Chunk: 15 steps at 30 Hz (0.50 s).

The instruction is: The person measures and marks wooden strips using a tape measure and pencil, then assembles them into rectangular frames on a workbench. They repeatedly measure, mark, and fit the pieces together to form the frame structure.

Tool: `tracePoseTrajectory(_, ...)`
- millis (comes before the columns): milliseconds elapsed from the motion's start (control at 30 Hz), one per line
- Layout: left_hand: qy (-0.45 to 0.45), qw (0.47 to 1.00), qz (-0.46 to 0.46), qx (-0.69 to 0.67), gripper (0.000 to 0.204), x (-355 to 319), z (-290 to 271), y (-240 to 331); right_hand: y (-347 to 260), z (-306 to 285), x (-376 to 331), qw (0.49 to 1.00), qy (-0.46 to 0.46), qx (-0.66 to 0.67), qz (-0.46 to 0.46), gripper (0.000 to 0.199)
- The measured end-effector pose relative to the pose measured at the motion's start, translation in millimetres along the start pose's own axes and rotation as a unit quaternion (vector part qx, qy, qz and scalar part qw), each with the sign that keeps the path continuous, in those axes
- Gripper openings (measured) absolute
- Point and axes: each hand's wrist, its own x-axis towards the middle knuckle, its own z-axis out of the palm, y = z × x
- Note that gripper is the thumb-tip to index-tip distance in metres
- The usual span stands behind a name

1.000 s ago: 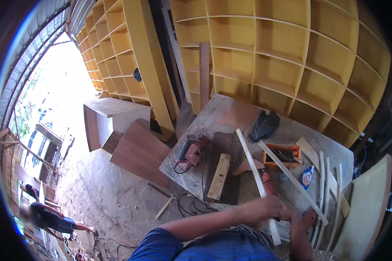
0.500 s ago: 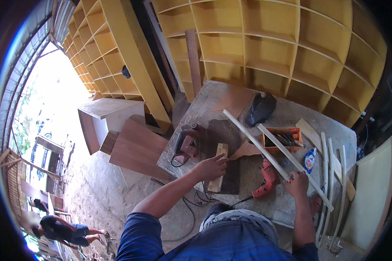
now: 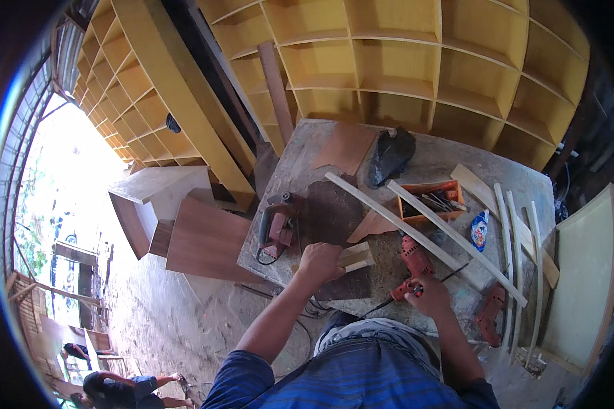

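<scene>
My left hand (image 3: 320,264) is closed round one end of a short pale wood block (image 3: 359,256), which looks made of strips laid side by side. This block lies over a dark board (image 3: 348,285) near the front of the workbench (image 3: 300,146). To the right, my right hand (image 3: 430,297) is wrapped round the handle of a red power drill (image 3: 415,258). A thin dark rod or bit seems to stick out beside that hand. Just beyond the drill, a long pale wood strip (image 3: 389,217) slants across the bench.
An orange tool box (image 3: 462,192) and a black plastic bag (image 3: 391,158) sit farther back. A red planer (image 3: 278,230) stands at left, another red power tool (image 3: 491,315) at right. Several wood strips (image 3: 509,259) line the right side. Yellow shelving (image 3: 396,65) rises behind. A person (image 3: 119,391) is at lower left.
My right hand has left the long wood strip and taken hold of the drill. In my left hand the wood block has turned sideways. The people at lower left have shifted.
</scene>
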Motion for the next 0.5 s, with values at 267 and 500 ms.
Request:
tracePoseTrajectory(267, 0.141, 0.947, -0.233, -0.17, 0.047, -61, -27, -15, -35, 83, 56, 0.961, -0.27, 0.011, 0.061, 0.068)
tracePoseTrajectory(500, 0.201, 0.876, -0.355, -0.257, 0.046, -126, -2, -37, -74, 109, 79, 0.936, -0.322, 0.026, 0.136, 0.061)
